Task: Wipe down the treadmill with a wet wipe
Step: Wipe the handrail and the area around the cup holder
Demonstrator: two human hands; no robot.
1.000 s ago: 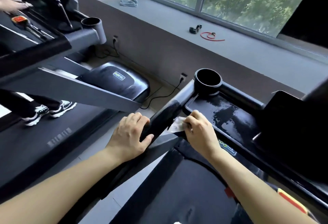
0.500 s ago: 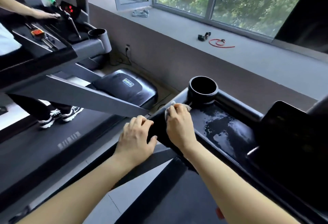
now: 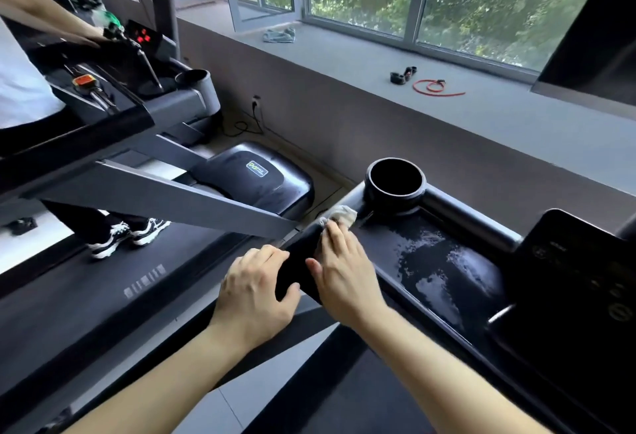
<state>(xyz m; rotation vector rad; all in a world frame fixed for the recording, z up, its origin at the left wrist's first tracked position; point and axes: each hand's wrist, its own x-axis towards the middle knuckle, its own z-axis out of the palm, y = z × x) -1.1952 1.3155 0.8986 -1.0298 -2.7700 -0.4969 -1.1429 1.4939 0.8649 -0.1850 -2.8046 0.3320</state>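
Observation:
The black treadmill console tray [image 3: 444,261] shows wet streaks on its surface, with a round cup holder [image 3: 395,182] at its far left corner. My right hand [image 3: 344,272] lies along the left handrail [image 3: 296,261] and presses a crumpled white wet wipe [image 3: 342,215] against the rail just below the cup holder, fingers mostly straight. My left hand [image 3: 256,292] grips the same handrail a little nearer to me, thumb curled under it. The dark display panel [image 3: 578,279] rises at the right.
A second treadmill [image 3: 113,117] stands to the left with a person walking on it, hands on its console. A grey window ledge [image 3: 344,65] behind holds a cloth [image 3: 279,35], a red cord [image 3: 435,86] and a small black item. Power cables run along the floor by the wall.
My right hand has slid the wipe up the handrail from near the tray's front edge to just below the cup holder. My left hand keeps its grip on the rail.

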